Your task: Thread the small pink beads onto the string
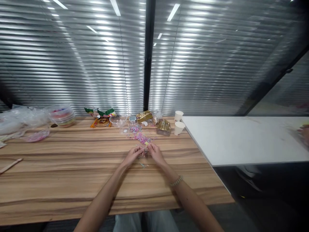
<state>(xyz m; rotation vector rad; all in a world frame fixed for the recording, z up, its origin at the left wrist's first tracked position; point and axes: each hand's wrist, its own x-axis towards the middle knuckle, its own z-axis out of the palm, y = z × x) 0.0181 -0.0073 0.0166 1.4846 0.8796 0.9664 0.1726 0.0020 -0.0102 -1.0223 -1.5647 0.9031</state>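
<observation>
My left hand [134, 154] and my right hand [155, 153] meet over the middle of the wooden table [72, 180]. Fingers of both are pinched together. A small yellow piece [146, 143] shows at the right fingertips; its kind is too small to make out. What the left fingertips grip is hidden. Just beyond them lies a loose pile of pink and purple beads [142, 138]. More small pink bits sit under the fingers. A few thin greyish pieces [142, 165] lie nearer to me. Behind the pile stands a clear jar [133, 125] with similar beads.
Gold packets [164, 126], two paper cups [179, 128], a clear bowl [118, 121] and green snack bags [106, 112] line the back. Stacked plastic tubs [62, 115] and a stick [11, 166] are left. A white table [241, 138] adjoins right, a person's hand [305, 132] at its edge.
</observation>
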